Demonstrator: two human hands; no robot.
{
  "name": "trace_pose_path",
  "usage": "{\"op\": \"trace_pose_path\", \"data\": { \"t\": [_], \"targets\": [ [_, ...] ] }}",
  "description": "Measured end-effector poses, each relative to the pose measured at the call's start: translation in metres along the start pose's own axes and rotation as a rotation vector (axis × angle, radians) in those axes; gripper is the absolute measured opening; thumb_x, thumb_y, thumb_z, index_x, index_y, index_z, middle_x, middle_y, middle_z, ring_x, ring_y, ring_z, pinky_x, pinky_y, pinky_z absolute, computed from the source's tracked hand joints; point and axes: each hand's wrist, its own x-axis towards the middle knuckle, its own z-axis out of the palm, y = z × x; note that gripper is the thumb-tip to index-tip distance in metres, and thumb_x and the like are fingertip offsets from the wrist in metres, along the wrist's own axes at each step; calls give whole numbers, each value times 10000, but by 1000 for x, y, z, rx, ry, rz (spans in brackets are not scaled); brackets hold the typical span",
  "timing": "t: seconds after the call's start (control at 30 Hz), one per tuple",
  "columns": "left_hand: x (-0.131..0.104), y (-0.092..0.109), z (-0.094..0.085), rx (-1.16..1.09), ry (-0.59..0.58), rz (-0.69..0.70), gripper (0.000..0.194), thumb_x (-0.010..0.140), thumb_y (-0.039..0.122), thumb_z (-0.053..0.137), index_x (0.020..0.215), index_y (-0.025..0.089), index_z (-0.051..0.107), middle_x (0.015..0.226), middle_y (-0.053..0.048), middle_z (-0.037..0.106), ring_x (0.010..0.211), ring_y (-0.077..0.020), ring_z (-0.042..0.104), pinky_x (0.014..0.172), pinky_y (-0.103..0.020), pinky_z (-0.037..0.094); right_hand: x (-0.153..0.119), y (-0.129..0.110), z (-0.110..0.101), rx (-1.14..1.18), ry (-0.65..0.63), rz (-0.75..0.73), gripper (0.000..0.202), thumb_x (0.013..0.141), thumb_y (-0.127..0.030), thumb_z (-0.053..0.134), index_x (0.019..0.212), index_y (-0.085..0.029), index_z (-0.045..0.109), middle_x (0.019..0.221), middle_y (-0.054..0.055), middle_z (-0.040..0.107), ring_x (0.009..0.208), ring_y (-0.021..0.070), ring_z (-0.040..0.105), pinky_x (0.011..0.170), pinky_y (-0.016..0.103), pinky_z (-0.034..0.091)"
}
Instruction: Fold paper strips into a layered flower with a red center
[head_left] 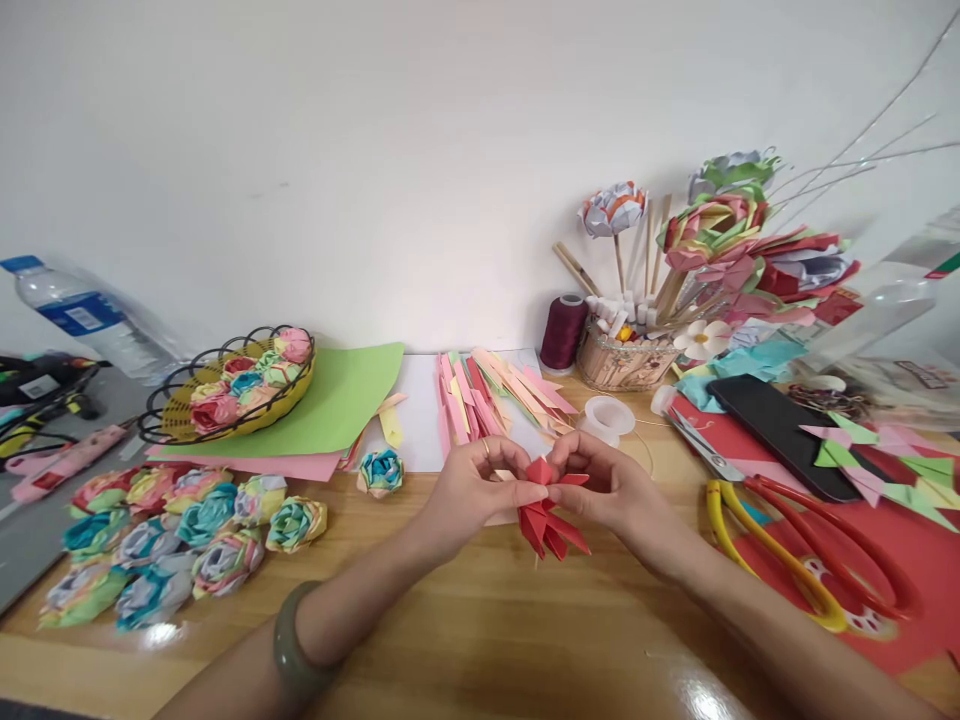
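Between both hands is a red folded-paper flower (pixel 551 528), its pointed petals fanning downward over the wooden table. My left hand (pixel 480 492) pinches it from the left, thumb and fingers closed near its top. From the right, my right hand (pixel 600 482) grips the same piece, thumb tip close to the other thumb. The fingers partly cover the folds at the top. Just behind the hands lie strips of pink, red and peach paper (pixel 480 395) on white sheets. A small blue-and-cream paper rose (pixel 381 472) sits left of my left hand.
At left are several paper roses (pixel 206 515), a yellow basket (pixel 176 408) of roses, green paper (pixel 352 390) and a water bottle (pixel 82 310). At right stand a thread spool (pixel 564 335), a holder (pixel 626 362) with paper flowers, tape (pixel 609 418), scissors (pixel 697 440) and a black phone (pixel 780 435).
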Motion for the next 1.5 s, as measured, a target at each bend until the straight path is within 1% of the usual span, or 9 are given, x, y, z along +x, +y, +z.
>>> {"op": "trace_pose_path", "data": {
  "t": [0.13, 0.33, 0.53, 0.73, 0.97, 1.1, 1.27, 1.37, 1.5],
  "targets": [
    [-1, 5, 0, -20, -49, -60, 195, 590, 208, 716, 718, 117, 601, 676, 10, 569, 604, -76, 526, 584, -200, 413, 1, 2, -3, 10, -32, 39, 169, 689, -278, 654, 732, -173, 529, 693, -30, 540, 637, 97, 518, 605, 226, 403],
    [-1, 7, 0, -203, -109, -179, 171, 582, 172, 715, 698, 119, 601, 670, 6, 590, 608, -96, 571, 628, -236, 453, 2, 5, -8, 28, -26, 78, 147, 656, -272, 679, 695, -174, 576, 682, -30, 573, 639, 106, 531, 651, 248, 414],
    [1, 0, -1, -207, -91, -176, 160, 582, 162, 727, 667, 108, 602, 640, 14, 599, 578, -75, 566, 602, -211, 449, 4, 8, -10, 11, -102, 106, 114, 694, -275, 651, 722, -171, 613, 713, -29, 603, 673, 104, 553, 693, 249, 413],
    [4, -6, -6, -181, -74, -167, 189, 562, 168, 743, 692, 104, 622, 647, 9, 612, 591, -75, 570, 607, -209, 437, 6, 13, -7, 8, -72, 80, 141, 685, -289, 655, 714, -168, 591, 716, -20, 596, 668, 110, 545, 673, 250, 415],
    [5, -12, -9, -172, -82, -175, 155, 583, 162, 724, 683, 105, 620, 646, 0, 615, 601, -91, 569, 619, -234, 428, 4, 19, 0, -63, -52, 2, 124, 743, -297, 583, 754, -177, 557, 710, -14, 562, 664, 119, 528, 630, 248, 414],
    [5, -12, -8, -187, -72, -178, 156, 572, 148, 726, 675, 113, 614, 641, 9, 620, 595, -83, 571, 610, -223, 428, 2, 20, 2, -79, -27, -23, 119, 742, -296, 579, 741, -183, 541, 692, -19, 547, 632, 111, 508, 598, 237, 405],
    [5, -11, -5, -222, -31, -153, 175, 541, 128, 731, 644, 117, 590, 648, 14, 629, 583, -73, 567, 582, -208, 431, 4, 19, 2, -39, -7, -3, 98, 725, -255, 593, 708, -181, 531, 644, -39, 540, 577, 86, 496, 552, 211, 392],
    [5, -11, -5, -175, -23, -173, 179, 526, 135, 730, 638, 116, 591, 602, 20, 612, 541, -74, 548, 556, -214, 424, 4, 21, 0, -33, -39, 24, 78, 713, -222, 595, 699, -179, 532, 654, -41, 557, 595, 85, 515, 569, 212, 398],
    [5, -11, -5, -108, 13, -185, 134, 526, 117, 701, 619, 111, 605, 594, 19, 601, 541, -75, 543, 568, -224, 421, 5, 23, -2, -71, -35, 29, 94, 693, -218, 605, 664, -173, 529, 655, -32, 572, 604, 97, 530, 584, 229, 408]
  ]
}}
